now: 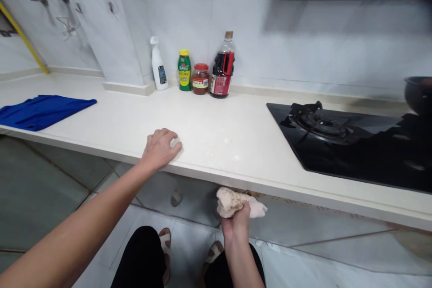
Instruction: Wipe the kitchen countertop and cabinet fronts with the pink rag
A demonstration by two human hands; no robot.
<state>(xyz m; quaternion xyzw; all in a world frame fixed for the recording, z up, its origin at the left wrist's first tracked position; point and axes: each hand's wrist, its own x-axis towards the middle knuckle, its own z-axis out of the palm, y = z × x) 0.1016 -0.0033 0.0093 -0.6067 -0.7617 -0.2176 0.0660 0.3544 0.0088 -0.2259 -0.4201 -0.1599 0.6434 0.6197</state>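
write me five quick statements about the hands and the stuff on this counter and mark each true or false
1. The right hand holds a pale cloth. True.
2. The left hand is over the stove. False: the left hand is at the front edge of the counter, left of the stove.
3. The blue cloth lies left of the spray bottle. True.
4. The red-lidded jar stands left of the green bottle. False: the red-lidded jar stands right of the green bottle.
5. The green bottle has a yellow cap. True.
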